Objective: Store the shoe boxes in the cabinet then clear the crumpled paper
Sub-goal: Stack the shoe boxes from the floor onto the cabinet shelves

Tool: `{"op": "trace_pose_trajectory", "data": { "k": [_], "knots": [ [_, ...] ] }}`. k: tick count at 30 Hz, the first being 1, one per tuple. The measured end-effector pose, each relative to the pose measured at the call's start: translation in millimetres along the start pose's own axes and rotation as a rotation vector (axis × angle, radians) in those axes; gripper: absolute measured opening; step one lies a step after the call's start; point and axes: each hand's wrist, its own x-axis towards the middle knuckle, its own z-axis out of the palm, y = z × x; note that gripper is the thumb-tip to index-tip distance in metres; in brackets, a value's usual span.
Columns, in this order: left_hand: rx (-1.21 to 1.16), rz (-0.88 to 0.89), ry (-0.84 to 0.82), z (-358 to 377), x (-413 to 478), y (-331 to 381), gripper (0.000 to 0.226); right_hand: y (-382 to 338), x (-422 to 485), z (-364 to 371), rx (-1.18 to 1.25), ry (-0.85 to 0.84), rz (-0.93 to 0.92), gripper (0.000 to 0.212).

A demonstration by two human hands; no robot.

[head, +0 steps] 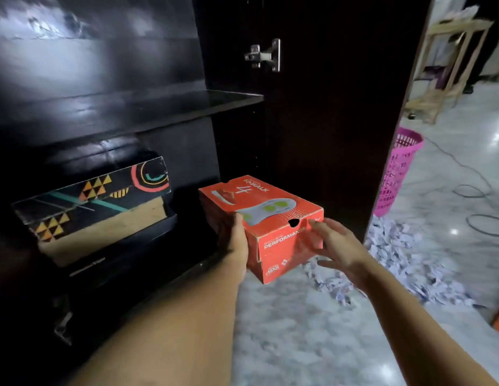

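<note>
Inside the dark cabinet (103,79), low in the left of the compartment under the shelf (159,107), a patterned black shoe box (89,196) sits on top of another dark box (126,240). The left forearm reaches up from the lower edge. The left hand (234,240) has its grip clamped on the left side of the red shoe box (270,218), thumb on the lid's edge and fingers hidden behind. The box is held tilted in the air at the cabinet's open front, just right of the stacked boxes. The right hand (340,249) is blurred, its grip apart with fingers spread at the box's near right corner. Whether it touches the box is unclear. Behind stands the open cabinet door (340,107). Right of it, crumpled paper (404,254) litters the floor (298,330) near a pink basket (398,174).
</note>
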Motion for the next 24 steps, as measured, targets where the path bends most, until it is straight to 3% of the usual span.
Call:
{"op": "trace_pose_trajectory", "data": {
  "k": [7,11,15,24],
  "knots": [
    [0.042,0.014,-0.036,-20,31,31,0.065,7,68,75,-0.027,0.018,-0.023,0.023],
    [0.152,0.009,-0.043,-22,71,26,0.074,43,104,95,-0.021,0.086,-0.096,0.044],
    [0.254,0.007,-0.096,-14,112,28,0.064,76,140,105,-0.075,0.146,-0.093,0.065],
    [0.225,0.082,-0.116,-10,184,26,0.060,97,199,140,-0.123,0.064,-0.139,0.073]
  ]
}}
